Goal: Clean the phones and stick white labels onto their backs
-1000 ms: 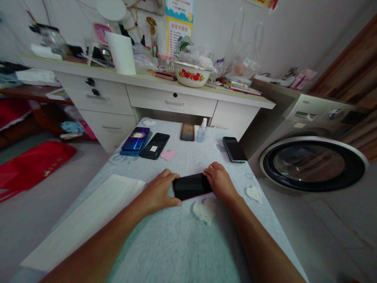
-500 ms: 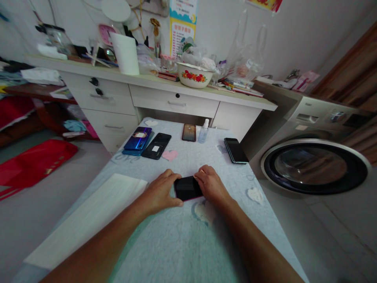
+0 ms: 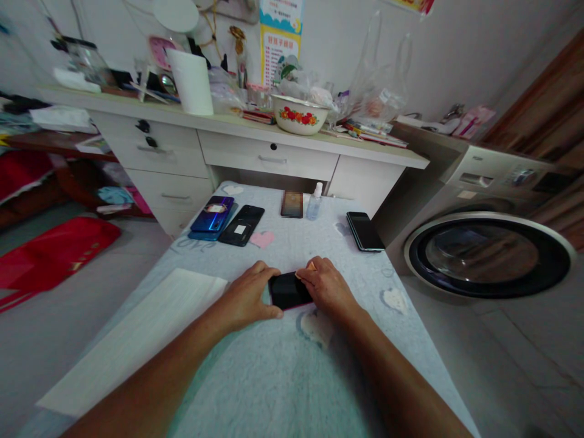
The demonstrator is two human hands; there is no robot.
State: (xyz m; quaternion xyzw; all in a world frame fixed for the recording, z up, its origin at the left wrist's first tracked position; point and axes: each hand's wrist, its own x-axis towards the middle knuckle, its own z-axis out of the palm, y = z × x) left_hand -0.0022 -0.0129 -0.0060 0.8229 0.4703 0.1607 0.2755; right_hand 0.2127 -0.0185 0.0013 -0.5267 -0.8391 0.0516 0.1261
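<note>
A smartphone [image 3: 286, 293] lies screen up on the cloth-covered table, its dark glass facing me and a thin pinkish edge along the near side. My left hand [image 3: 250, 297] grips its left end between thumb and fingers. Over the right end, my right hand [image 3: 329, 286] is closed with its fingertips pinching a small orange piece [image 3: 312, 266] against the screen's upper part. Most of that piece is hidden by the fingers, so its material is unclear. The phone's right end is covered by the same hand.
Beyond the hands lie a blue phone [image 3: 212, 214], a black phone [image 3: 242, 225], a brown phone case or phone [image 3: 292, 204], a clear spray bottle [image 3: 314, 204] and stacked dark phones [image 3: 365, 232]. White paper [image 3: 137, 340] is left; a washing machine [image 3: 483, 255] stands right.
My right hand has slid slightly left along the phone's screen, and more of the orange piece shows. My left hand keeps its grip. The camera view has shifted slightly.
</note>
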